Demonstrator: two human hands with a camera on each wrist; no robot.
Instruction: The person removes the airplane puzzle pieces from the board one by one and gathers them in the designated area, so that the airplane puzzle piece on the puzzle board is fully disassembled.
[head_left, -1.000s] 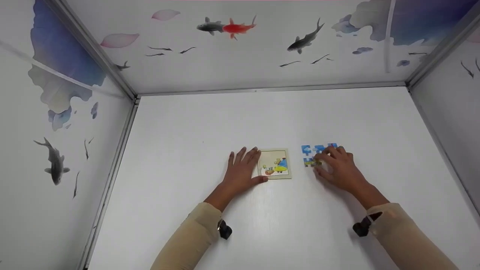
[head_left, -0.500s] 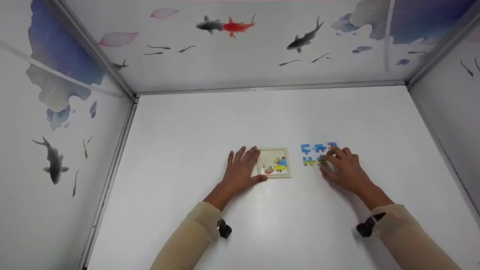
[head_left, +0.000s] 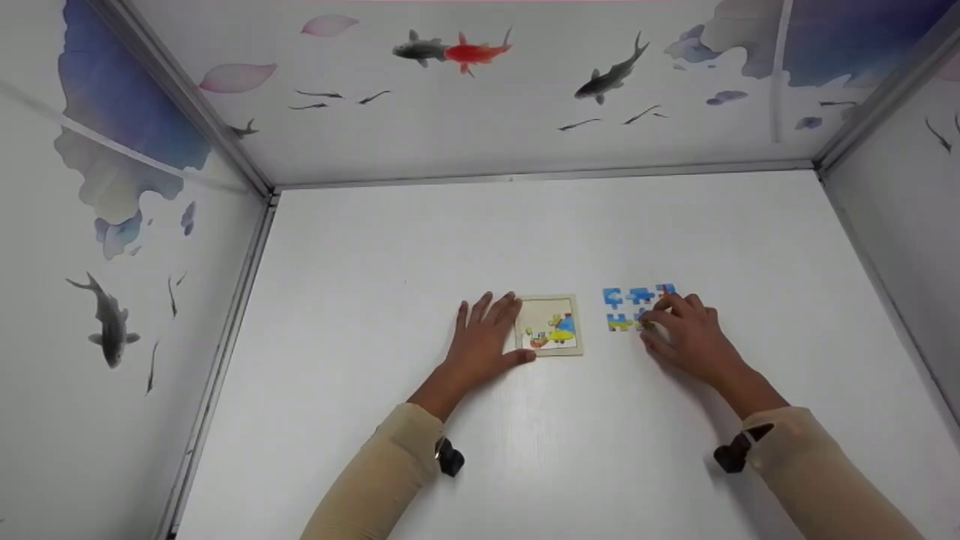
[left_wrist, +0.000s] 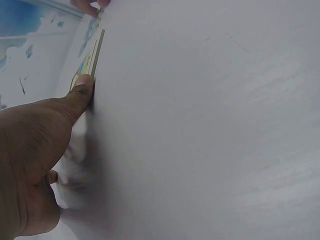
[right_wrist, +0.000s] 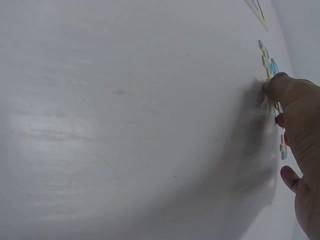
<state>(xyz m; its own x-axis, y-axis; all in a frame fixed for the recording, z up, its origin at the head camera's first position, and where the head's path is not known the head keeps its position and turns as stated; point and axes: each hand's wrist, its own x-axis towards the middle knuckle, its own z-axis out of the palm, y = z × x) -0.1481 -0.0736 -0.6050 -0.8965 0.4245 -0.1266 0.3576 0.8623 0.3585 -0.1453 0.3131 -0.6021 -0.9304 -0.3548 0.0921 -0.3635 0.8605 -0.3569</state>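
In the head view a square wooden puzzle tray [head_left: 579, 330] lies flat, with a few colourful pieces set along its lower right. My left hand [head_left: 480, 349] rests at its left side, fingers straight and spread, fingertips on the left edge and thumb on the lower edge. To the right, several loose blue and yellow jigsaw pieces [head_left: 613, 297] lie in two rows. My right hand [head_left: 690, 337] bends over the lower row, thumb and index finger pinching a jigsaw piece [right_wrist: 278, 106] that they mostly hide. The right wrist view shows the thumb low at the tabletop beside the pieces.
The white tabletop [head_left: 420, 240] is bounded by a back wall [head_left: 525, 135] and side walls printed with fish, with metal strips along the joints. Beige sleeves and small black wrist cameras [head_left: 450, 457] sit behind both hands.
My right hand has shifted slightly right along the lower row, uncovering more of the left and middle pieces. The left hand and the tray have stayed in place.
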